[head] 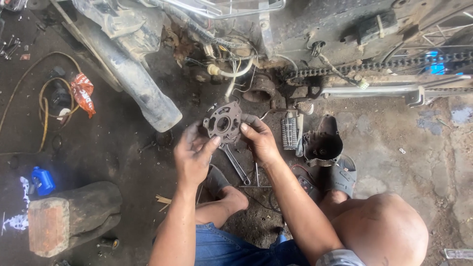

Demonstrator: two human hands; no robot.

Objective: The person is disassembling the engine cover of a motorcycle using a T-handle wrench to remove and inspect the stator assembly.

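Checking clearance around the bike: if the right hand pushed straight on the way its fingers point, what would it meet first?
Probably the round metal plate that the right hand already grips; beyond it, the left hand, though depth is unclear.

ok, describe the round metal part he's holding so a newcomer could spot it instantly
Start at the drive chain along the machine's underside at the top, then drop to the two hands below the wiring. The left hand and right hand hold a round grey metal plate between them. Unlike the spanner below, it has a central hole and smaller cutouts.

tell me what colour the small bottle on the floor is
Blue, the small bottle at the left of the head view.
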